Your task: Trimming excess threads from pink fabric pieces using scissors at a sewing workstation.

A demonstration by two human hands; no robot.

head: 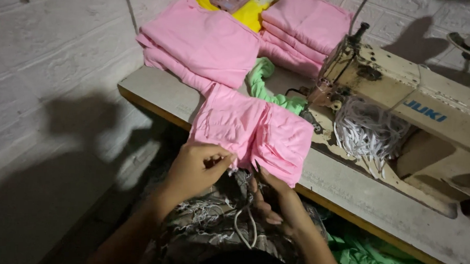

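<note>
A pink fabric piece (256, 130) hangs over the front edge of the sewing table (347, 188). My left hand (194, 167) pinches its lower left hem. My right hand (274, 198) grips the lower edge just to the right, fingers curled under the cloth. A thin white cord (244, 226) loops down over my lap between the two hands. The cream sewing machine (403, 96) stands to the right of the fabric.
Folded pink cloth lies in a flat pile (201, 42) and a neat stack (303, 27) at the back. A green fabric strip (268, 89) runs toward the needle. White elastic bundle (368, 131) sits under the machine arm. Green cloth (366, 253) lies below the table.
</note>
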